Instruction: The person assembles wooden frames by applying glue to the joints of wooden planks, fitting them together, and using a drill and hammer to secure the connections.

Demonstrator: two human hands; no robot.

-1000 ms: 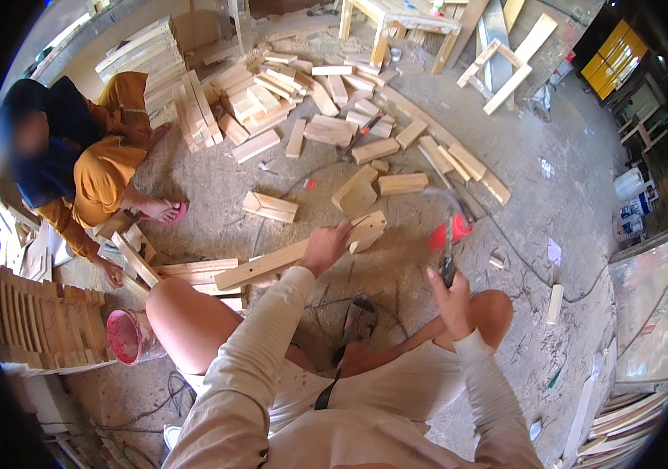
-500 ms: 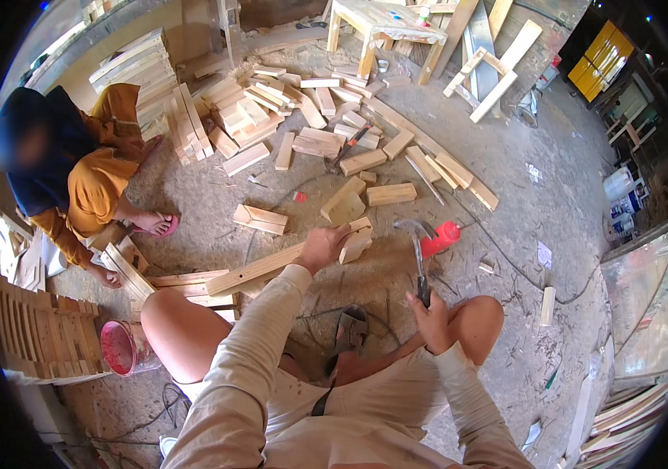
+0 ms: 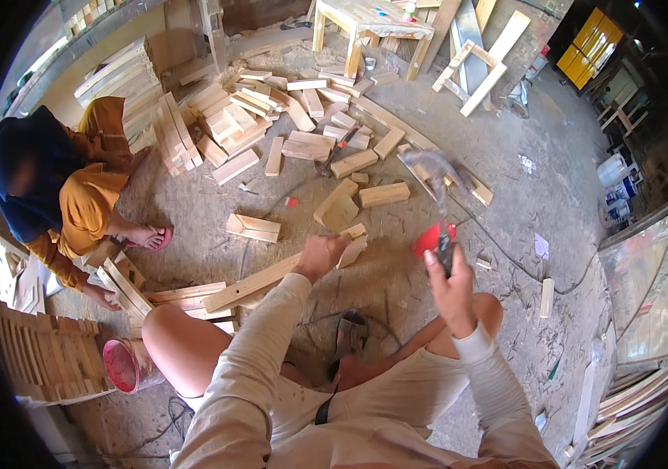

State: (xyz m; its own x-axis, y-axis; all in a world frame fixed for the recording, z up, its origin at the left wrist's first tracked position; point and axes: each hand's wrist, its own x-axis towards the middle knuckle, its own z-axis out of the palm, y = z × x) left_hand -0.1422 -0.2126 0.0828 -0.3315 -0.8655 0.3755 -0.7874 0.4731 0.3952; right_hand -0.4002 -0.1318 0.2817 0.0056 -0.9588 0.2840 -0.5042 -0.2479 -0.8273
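My right hand [image 3: 453, 288] grips a claw hammer [image 3: 442, 205] by its dark handle, its metal head raised and blurred by motion. A long wooden plank [image 3: 252, 287] slopes from beside my left knee toward the middle. On its far part rests my left hand [image 3: 322, 256], closed with fingers pinched near the end; whatever lies between them is too small to make out. A short wooden block [image 3: 352, 254] meets the plank at that end. Partly behind the hammer handle, a red container [image 3: 428, 239] stands on the floor.
Beyond my hands lies a heap of cut wood blocks [image 3: 232, 117] with another hammer [image 3: 339, 148]. At left crouches a person [image 3: 60, 180], one hand near wood pieces. A pink-stained bucket [image 3: 121, 366] stands by my left knee. A cable [image 3: 506, 258] crosses the floor at right.
My right hand has lifted the hammer up and slightly right, away from my knee. My left hand stays on the plank, its fingers drawn in more. The whole view has shifted slightly.
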